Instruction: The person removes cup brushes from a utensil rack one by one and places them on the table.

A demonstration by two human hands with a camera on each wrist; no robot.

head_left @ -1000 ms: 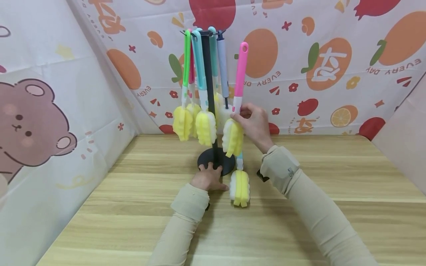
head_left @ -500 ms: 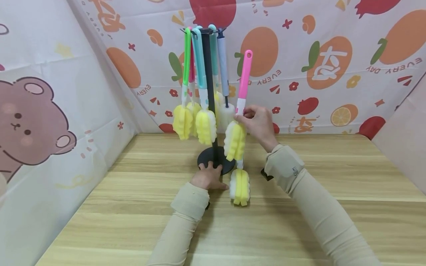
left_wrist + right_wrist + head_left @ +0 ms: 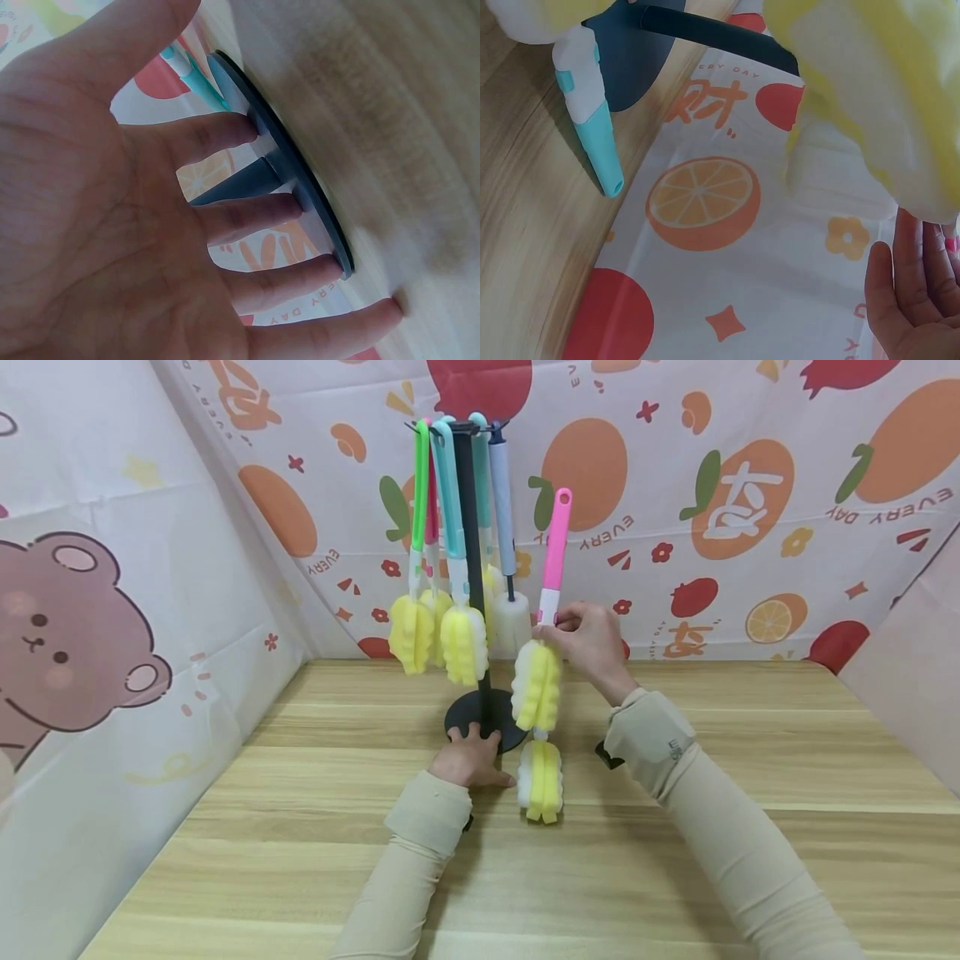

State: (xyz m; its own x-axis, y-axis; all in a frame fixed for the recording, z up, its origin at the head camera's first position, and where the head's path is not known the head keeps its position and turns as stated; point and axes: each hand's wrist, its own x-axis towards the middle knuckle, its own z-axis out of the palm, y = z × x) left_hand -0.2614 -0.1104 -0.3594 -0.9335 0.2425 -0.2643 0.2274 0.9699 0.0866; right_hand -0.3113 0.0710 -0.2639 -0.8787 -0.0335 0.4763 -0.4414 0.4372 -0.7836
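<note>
My right hand [image 3: 590,639] pinches a pink-handled sponge brush [image 3: 554,564] by its white neck, handle up, its yellow-and-white sponge hanging below. In the right wrist view that sponge [image 3: 877,82] fills the upper right, above the fingers. My left hand [image 3: 468,762] rests spread on the round black base [image 3: 461,714] of a stand; the left wrist view shows its fingertips [image 3: 289,206] on the base. A second sponge brush [image 3: 540,783] lies on the table right of the left hand, its turquoise handle [image 3: 600,154] visible in the right wrist view.
On the stand's black post [image 3: 467,510] hang several brushes, among them a green-handled brush [image 3: 418,493], a turquoise-handled brush [image 3: 450,493] and a grey-blue-handled brush [image 3: 502,510]. A fruit-patterned cloth [image 3: 750,585] stands behind the wooden table [image 3: 285,827].
The right hand has carried the pink-handled brush slightly right and down, away from the stand. The left hand stays on the base.
</note>
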